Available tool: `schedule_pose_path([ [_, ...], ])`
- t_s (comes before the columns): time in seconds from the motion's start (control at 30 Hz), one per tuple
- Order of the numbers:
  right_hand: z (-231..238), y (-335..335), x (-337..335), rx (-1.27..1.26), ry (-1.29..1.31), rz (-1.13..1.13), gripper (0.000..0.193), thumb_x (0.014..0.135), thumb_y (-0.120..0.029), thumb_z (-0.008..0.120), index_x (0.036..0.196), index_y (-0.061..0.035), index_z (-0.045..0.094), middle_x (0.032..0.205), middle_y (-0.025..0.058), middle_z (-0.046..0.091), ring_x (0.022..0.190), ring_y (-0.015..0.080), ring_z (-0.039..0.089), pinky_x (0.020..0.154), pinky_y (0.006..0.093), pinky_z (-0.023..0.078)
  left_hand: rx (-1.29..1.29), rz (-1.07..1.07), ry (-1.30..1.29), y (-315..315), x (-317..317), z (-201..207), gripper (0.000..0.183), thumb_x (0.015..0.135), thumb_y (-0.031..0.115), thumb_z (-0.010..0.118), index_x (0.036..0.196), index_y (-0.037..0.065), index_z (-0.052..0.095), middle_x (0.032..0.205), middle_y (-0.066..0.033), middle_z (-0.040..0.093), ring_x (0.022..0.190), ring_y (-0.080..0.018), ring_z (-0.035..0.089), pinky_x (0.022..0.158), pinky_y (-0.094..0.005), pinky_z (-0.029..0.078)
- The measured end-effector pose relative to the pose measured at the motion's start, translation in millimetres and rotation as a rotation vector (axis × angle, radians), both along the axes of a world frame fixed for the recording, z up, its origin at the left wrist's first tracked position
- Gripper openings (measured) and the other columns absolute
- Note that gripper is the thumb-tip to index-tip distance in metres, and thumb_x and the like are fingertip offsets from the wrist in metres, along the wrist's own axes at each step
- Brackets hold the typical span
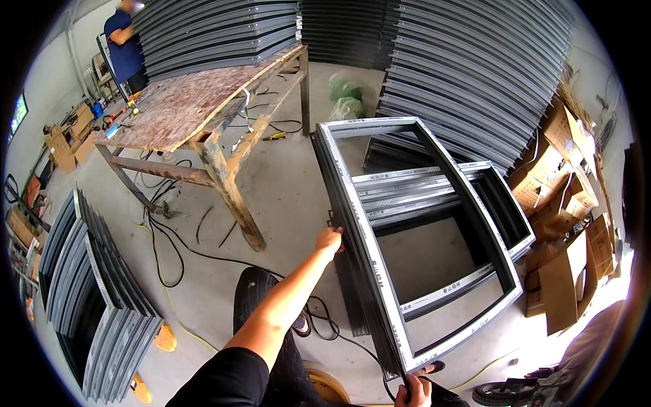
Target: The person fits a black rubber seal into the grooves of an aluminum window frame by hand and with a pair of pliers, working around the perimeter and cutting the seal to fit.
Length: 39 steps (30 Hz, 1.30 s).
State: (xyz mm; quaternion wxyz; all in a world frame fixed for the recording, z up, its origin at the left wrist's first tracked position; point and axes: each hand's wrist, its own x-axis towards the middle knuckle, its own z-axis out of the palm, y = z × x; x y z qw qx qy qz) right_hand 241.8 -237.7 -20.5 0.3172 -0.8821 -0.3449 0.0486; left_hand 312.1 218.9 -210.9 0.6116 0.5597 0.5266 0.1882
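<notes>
Metal window frames [374, 261], dark with pale printed film on their faces, stand stacked upright and leaning in front of me. Around the left edge of this stack, about halfway up, the fingers of my left hand [330, 241] are closed. My right hand [415, 392] is closed by the lowest near corner of the front frame; a thin dark piece shows between its fingers, too small to name, and the picture's lower edge cuts the hand off. Behind the front frame, a smaller set of frames [498, 203] leans to the right.
A worn wooden worktable [196, 108] carries piled frames [217, 34]. Tall frame stacks [468, 81] fill the back right, beside open cardboard boxes [563, 271]. More frames [102, 305] stand at left on yellow supports. Black cables [180, 251] cross the floor. A person [125, 47] stands far left.
</notes>
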Motion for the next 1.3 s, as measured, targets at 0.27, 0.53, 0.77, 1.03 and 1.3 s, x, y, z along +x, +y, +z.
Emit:
schedule_pose_path([
  [0.27,-23,-11,5,0.017,-0.033,0.041,0.016,0.086,-0.007,0.062,0.101,-0.0025,0.066,0.090,0.0188,0.062,0.080,0.0359,0.062,0.068,0.0396,0.050,-0.210,0.076,-0.154,22,3,-12,0.037,0.096,0.034,0.051,0.087,-0.001,0.060,0.067,-0.0082,0.058,0.054,-0.0195,0.058,0.047,-0.0333,0.053],
  [0.53,-15,5,31,-0.108,-0.307,0.022,0.017,0.085,-0.007,0.058,0.100,-0.0012,0.063,0.093,0.0170,0.060,0.086,0.0382,0.057,0.078,0.0466,0.048,-0.189,0.088,-0.124,3,-7,-36,0.035,0.094,0.032,0.054,0.093,-0.002,0.062,0.066,-0.0068,0.056,0.053,-0.0185,0.054,0.050,-0.0314,0.052],
  [0.77,-41,34,58,-0.124,-0.111,0.244,0.023,0.085,-0.006,0.057,0.107,-0.0003,0.055,0.106,0.0190,0.060,0.099,0.0377,0.055,0.088,0.0449,0.044,-0.005,0.021,-0.178,-11,-17,-8,0.034,0.095,0.028,0.050,0.084,-0.003,0.060,0.064,-0.0092,0.058,0.050,-0.0182,0.055,0.046,-0.0337,0.043],
  [1.03,-22,54,86,-0.057,-0.089,0.162,0.015,0.089,-0.006,0.050,0.101,0.0001,0.058,0.086,0.0198,0.060,0.077,0.0393,0.057,0.068,0.0450,0.046,0.125,-0.105,-0.082,1,-6,35,0.036,0.095,0.028,0.050,0.081,-0.003,0.061,0.064,-0.0109,0.063,0.051,-0.0189,0.063,0.051,-0.0316,0.052],
  [1.3,-53,69,81,-0.030,-0.103,0.175,0.018,0.089,-0.007,0.050,0.104,-0.0002,0.057,0.082,0.0192,0.056,0.077,0.0396,0.055,0.068,0.0453,0.044,0.089,-0.138,0.084,30,25,1,0.037,0.095,0.030,0.052,0.088,-0.005,0.064,0.067,-0.0119,0.065,0.054,-0.0216,0.066,0.053,-0.0330,0.054],
])
